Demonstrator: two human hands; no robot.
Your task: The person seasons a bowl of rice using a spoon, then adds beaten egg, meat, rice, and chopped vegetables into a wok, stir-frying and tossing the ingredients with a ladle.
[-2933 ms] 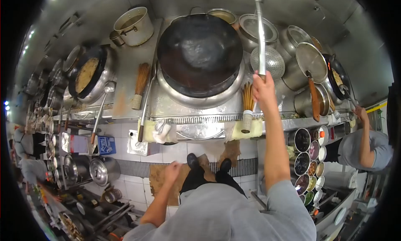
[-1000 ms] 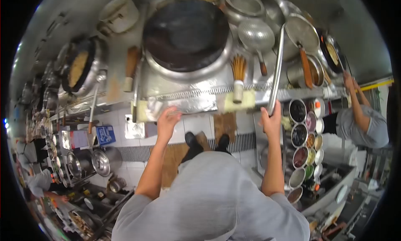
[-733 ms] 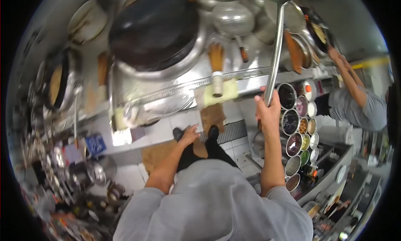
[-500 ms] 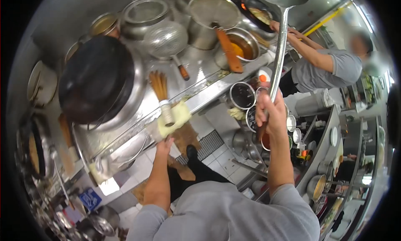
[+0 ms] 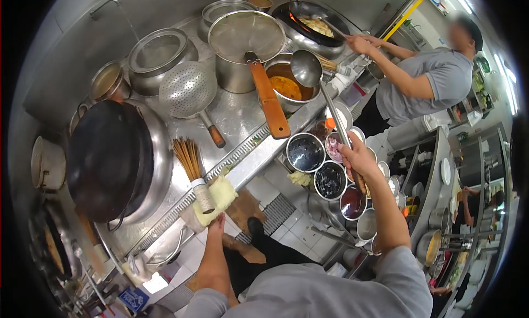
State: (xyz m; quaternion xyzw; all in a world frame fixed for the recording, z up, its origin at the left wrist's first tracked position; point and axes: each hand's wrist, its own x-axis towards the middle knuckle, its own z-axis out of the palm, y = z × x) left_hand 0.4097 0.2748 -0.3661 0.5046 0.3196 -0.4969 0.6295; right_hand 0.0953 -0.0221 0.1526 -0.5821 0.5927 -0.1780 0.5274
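My right hand (image 5: 361, 155) is closed round the handle of a long metal ladle (image 5: 307, 68). The ladle's bowl is above the right rim of a pot of orange-brown liquid (image 5: 285, 88); whether it touches the pot I cannot tell. My left hand (image 5: 217, 223) is low at the counter's front edge, its fingers stretched toward a pale yellow cloth (image 5: 221, 197) and partly hidden there. On that cloth rests a bamboo wok brush (image 5: 187, 159) with a wrapped handle. Below my right forearm stand seasoning containers, among them a dark sauce bowl (image 5: 306, 152) and a red sauce bowl (image 5: 352, 202).
A large black wok (image 5: 110, 161) stands at the left. A perforated skimmer (image 5: 188, 89) and a wood-handled strainer (image 5: 247, 36) are on the steel counter (image 5: 234, 117). At the right a co-worker (image 5: 435, 81) stirs food in another wok (image 5: 317, 25).
The ladle has come down from high and close to the camera to above the pot, my right hand lowering with it. The view has shifted; my left hand stays by the cloth.
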